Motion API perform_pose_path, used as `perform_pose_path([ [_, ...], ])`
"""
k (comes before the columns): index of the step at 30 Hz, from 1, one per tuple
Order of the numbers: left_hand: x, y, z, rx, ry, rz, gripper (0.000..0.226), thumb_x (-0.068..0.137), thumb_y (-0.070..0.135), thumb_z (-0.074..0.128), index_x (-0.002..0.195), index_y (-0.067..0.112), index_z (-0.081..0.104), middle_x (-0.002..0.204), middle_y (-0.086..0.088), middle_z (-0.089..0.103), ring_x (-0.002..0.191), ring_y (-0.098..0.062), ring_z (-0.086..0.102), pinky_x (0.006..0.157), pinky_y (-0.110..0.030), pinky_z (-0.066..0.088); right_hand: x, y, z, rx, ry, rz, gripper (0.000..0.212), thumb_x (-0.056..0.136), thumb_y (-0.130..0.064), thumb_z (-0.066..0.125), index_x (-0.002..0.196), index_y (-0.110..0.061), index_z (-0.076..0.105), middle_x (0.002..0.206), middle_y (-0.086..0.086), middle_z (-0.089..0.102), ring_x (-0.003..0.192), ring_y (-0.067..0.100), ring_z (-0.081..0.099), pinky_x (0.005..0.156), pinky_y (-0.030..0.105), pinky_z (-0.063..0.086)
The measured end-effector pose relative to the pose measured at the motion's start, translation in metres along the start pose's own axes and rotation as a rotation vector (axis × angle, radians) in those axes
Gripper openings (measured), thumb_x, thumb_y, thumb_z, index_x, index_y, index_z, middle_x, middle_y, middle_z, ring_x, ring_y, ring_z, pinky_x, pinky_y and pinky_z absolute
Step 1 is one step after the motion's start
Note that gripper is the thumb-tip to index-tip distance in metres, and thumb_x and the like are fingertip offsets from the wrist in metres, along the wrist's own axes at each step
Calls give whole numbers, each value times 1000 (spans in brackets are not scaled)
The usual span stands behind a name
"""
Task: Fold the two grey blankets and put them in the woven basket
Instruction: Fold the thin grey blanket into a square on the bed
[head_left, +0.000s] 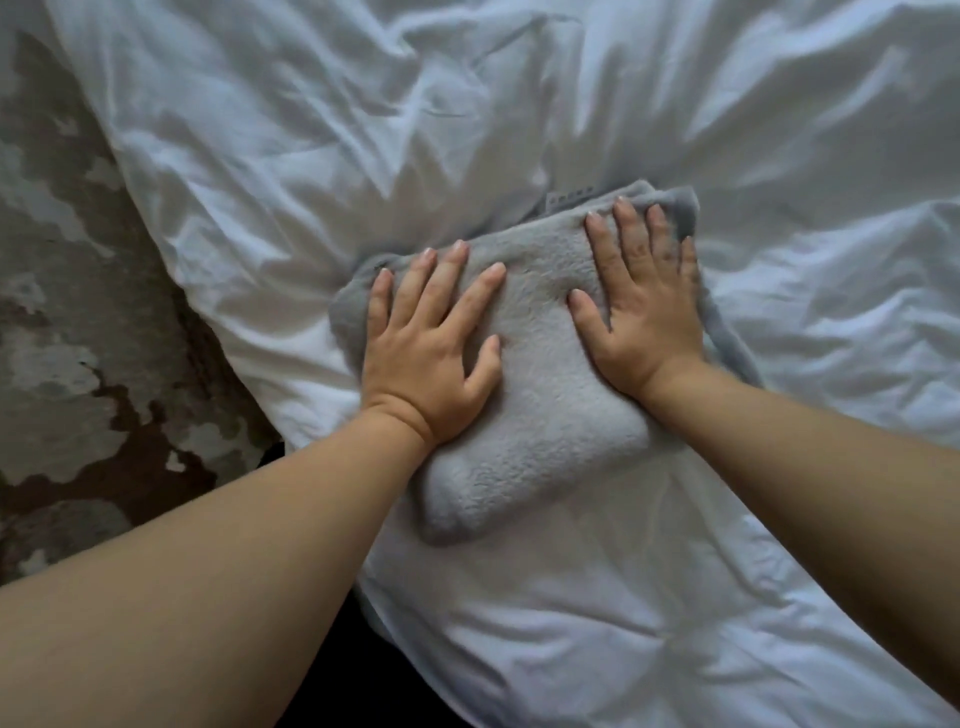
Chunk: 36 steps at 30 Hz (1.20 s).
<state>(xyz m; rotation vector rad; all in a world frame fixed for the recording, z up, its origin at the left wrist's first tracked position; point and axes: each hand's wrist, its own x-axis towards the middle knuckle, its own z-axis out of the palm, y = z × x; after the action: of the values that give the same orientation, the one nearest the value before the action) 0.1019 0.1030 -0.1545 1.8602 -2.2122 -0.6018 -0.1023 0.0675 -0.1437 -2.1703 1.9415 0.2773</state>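
Blanket: grey blanket (540, 374), folded into a thick pad; lies on the white duvet (571, 613)
Left hand (426, 353): flat on the pad; fingers spread, straight
Right hand (644, 306): flat near far edge; fingers straight, close together
Advice: press evenly outward; square the loose right-hand edge before lifting
Basket: not in view

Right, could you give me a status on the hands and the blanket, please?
Left hand and right hand open, pressing flat on the folded grey blanket. Blanket lies on the white duvet. Woven basket not in view.
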Motion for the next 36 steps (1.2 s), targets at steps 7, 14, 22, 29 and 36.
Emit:
perform_pose_path([
  [7, 8, -14, 40, -15, 176, 40, 61, 79, 41, 41, 136, 21, 53, 143, -13, 48, 132, -25, 31, 112, -42, 11, 17, -1, 29, 23, 147, -17, 73, 84, -50, 31, 147, -14, 34, 155, 16, 28, 143, 40, 20, 115, 57, 9],
  [14, 8, -24, 67, -10, 248, 86, 57, 82, 43, 37, 135, 24, 45, 140, -13, 48, 130, -26, 33, 113, -40, 8, 25, 3, 57, 22, 282, -62, 71, 85, -48, 32, 142, -7, 41, 147, 23, 38, 137, 45, 29, 110, 64, 18],
  [22, 8, -22, 69, -37, 248, 65, 59, 81, 43, 39, 136, 25, 50, 141, -11, 49, 131, -25, 34, 113, -40, 9, 26, 2, 57, 26, 270, -37, 72, 85, -48, 31, 143, -7, 41, 148, 21, 37, 138, 43, 30, 111, 60, 19],
  [29, 13, 10, -11, 75, -183, -32, 59, 85, 35, 45, 144, 31, 39, 151, -11, 33, 139, -30, 28, 115, -51, 9, -3, -10, -12, 36, 56, 58, 75, 83, -55, 26, 150, -20, 30, 158, 8, 22, 147, 31, 15, 116, 51, -1],
  [36, 50, 90, -48, 126, -227, 251, 60, 86, 27, 49, 144, 23, 33, 159, -14, 12, 147, -35, 3, 114, -56, -5, -72, -43, -46, 153, 259, 369, 58, 87, -36, 37, 133, -7, 56, 141, 20, 49, 130, 42, 45, 106, 63, 25],
])
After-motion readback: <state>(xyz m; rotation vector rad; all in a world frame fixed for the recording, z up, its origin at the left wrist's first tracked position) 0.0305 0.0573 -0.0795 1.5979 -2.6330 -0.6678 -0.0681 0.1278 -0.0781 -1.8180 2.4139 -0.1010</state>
